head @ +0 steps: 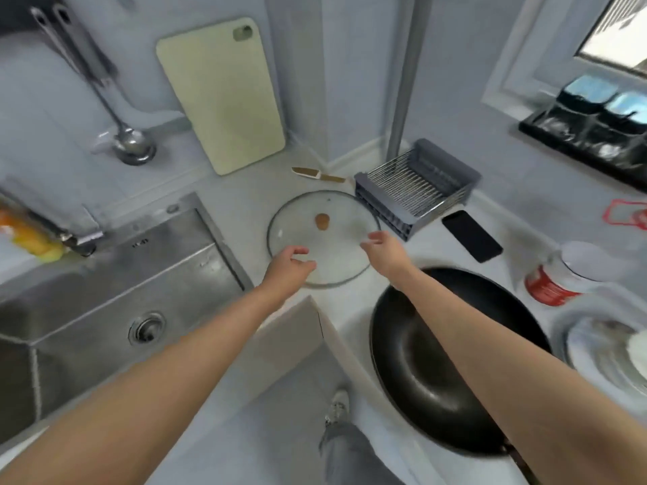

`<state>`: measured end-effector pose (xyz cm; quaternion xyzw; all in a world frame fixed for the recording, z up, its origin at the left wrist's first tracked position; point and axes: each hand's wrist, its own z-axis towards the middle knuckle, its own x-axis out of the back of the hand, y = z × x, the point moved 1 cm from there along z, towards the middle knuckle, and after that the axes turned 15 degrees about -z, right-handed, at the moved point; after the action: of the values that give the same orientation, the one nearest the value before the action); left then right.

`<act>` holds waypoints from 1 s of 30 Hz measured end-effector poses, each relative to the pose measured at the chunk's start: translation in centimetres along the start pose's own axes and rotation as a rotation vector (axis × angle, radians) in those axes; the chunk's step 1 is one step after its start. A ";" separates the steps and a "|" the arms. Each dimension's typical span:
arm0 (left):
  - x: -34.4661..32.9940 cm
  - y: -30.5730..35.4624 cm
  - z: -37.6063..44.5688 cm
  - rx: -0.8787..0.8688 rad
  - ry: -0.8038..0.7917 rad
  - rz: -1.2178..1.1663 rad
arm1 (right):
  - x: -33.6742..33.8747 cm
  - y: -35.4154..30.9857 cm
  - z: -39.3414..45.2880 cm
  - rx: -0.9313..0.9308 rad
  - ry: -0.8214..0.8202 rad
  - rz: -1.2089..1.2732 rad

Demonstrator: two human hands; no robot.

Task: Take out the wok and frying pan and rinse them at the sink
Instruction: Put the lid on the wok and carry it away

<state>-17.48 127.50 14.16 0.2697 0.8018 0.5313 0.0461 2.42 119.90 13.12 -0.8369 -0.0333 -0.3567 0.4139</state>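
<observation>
A large black wok (420,365) sits on the white counter at the lower right, partly under my right forearm. A round glass lid (336,222) with a brown knob lies flat on the counter beyond it. My left hand (289,266) hovers over the lid's near left rim with fingers loosely curled, holding nothing. My right hand (383,248) reaches over the lid's right rim, fingers relaxed and empty. The steel sink (105,302) is at the left. No frying pan is in view.
A dish rack (416,190) and a black phone (471,235) lie right of the lid. A knife (317,175) and a leaning cutting board (220,96) stand behind it. A ladle (129,141) hangs at the left. A red-labelled jar (556,278) and a white dish (609,348) stand at the right.
</observation>
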 end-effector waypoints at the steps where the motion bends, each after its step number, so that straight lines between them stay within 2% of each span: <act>1: -0.3 0.6 2.2 -0.018 0.010 0.064 | -0.1 0.0 2.3 -0.091 -0.009 0.066; 4: -1.9 2.0 9.7 -0.038 0.018 0.284 | -0.4 0.6 8.1 -0.325 -0.035 0.225; 8: -3.6 2.0 15.8 0.017 -0.032 0.432 | -1.2 2.3 12.0 -0.500 0.029 0.315; 10: -4.3 1.5 18.2 0.023 -0.055 0.510 | -1.6 3.3 13.3 -0.567 0.003 0.362; 14: -4.7 0.9 21.6 -0.033 -0.105 0.647 | -2.8 3.9 14.4 -0.595 -0.069 0.424; 21: -2.2 1.2 22.9 -0.330 -0.215 0.803 | -4.7 2.4 13.8 -0.681 0.052 0.446; 26: 1.8 4.1 20.4 -0.472 -0.229 0.763 | -4.7 0.0 10.8 -0.644 0.214 0.390; 30: 2.4 7.5 17.4 -0.606 -0.254 0.746 | -2.5 -1.5 6.9 -0.636 0.281 0.428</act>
<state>-10.33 145.24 13.71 0.5755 0.4481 0.6837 0.0265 4.03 126.43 9.74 -0.8542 0.3107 -0.3660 0.1997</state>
